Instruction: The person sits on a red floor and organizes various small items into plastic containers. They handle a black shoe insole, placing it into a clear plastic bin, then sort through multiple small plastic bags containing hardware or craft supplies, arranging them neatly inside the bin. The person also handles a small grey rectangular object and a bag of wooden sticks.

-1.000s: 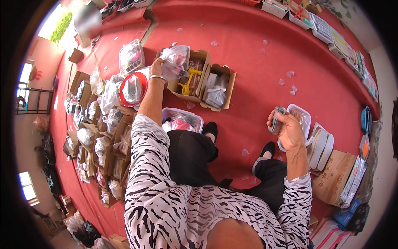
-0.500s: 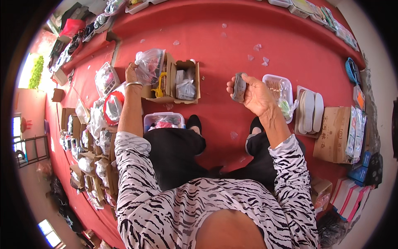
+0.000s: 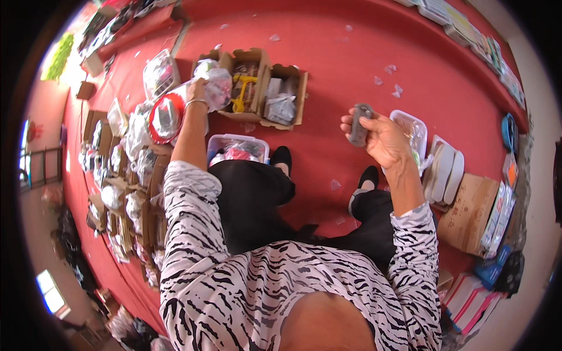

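My left hand [image 3: 198,93], with a light bracelet at the wrist, is closed on the neck of a clear plastic bag [image 3: 219,89] with pinkish contents. The bag hangs at the near left corner of some open cardboard boxes [image 3: 266,70]. One box holds a yellow-handled tool [image 3: 241,93]; the one beside it holds a grey-white plastic bag [image 3: 281,109]. On the other side, my right hand [image 3: 383,136] grips a small grey oblong object [image 3: 360,124] between thumb and fingers, raised above the floor; its kind is unclear.
Near my right hand stand a white plastic basket [image 3: 417,124], pale shoe insoles [image 3: 442,169] and a cardboard carton [image 3: 465,212]. A white tub [image 3: 239,139] sits by my left knee. Leftward are a red-rimmed container [image 3: 166,119] and several packed boxes. Plastic scraps lie on the red floor.
The whole view has shifted, so the boxes appear further right. My left hand has drawn the bag leftward relative to them, uncovering another box. The grey object stays in my right hand, slightly turned.
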The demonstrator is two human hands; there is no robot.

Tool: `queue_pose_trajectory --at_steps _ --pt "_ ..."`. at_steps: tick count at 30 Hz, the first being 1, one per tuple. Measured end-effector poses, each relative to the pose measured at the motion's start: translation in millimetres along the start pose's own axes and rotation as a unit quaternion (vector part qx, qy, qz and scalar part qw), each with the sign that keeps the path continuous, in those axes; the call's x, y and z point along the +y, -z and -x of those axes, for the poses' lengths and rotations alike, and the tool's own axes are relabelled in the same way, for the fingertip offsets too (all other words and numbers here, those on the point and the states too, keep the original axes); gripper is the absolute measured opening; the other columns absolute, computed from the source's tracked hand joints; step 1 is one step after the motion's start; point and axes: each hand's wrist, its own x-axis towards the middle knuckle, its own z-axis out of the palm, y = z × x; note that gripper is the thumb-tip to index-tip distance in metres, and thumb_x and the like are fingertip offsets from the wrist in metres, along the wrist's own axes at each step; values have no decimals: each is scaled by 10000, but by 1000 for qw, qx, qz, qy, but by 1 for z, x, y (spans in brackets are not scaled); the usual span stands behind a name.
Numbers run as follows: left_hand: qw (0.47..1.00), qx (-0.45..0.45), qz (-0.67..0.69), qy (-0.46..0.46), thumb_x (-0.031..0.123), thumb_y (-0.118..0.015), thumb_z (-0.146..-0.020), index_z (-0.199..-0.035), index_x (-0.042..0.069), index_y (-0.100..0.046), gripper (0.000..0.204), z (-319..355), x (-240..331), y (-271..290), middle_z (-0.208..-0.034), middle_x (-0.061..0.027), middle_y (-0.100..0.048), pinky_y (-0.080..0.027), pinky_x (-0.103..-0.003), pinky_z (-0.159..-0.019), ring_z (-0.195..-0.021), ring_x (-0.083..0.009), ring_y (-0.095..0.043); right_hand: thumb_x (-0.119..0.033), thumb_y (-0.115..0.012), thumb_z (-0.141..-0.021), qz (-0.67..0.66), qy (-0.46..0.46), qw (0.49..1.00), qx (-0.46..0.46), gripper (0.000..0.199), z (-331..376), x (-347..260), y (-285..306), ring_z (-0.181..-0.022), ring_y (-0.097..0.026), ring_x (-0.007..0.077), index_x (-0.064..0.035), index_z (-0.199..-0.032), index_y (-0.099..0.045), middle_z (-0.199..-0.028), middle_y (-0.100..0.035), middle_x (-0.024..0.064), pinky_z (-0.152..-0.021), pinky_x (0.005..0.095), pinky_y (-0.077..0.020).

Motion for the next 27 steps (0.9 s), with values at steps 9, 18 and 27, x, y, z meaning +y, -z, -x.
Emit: queue_pose_trajectory --at_steps 9,18,27 --pt "997 24 -6 -72 186 -562 -702 -779 7 -621 203 11 13 23 -829 -134 -637 -458 -345 -704 -786 -263 -601 -49 -551 -853 123 49 991 27 188 -4 8 -17 -828 -642 232 17 -1029 -550 -919 -631 150 -724 314 -525" --pt "949 -268 166 -29 45 -516 -712 -1085 -2 -556 378 154 104 -59 -872 -68 -591 -504 -317 -715 -774 -188 -592 -64 -699 -744 23 44 999 19 163 1 3 -8 -597 -579 160 -34 -833 -565 -712 -597 70 -570 268 -499" --pt "729 -586 -244 -257 84 -548 -814 -731 65 -458 124 324 130 -152 -712 47 -398 -335 -215 -639 -691 -58 -379 -82 -721 -698 119 206 970 49 139 31 -25 -11 -502 -542 113 -32 -777 -618 -624 -579 25 -444 214 -404"
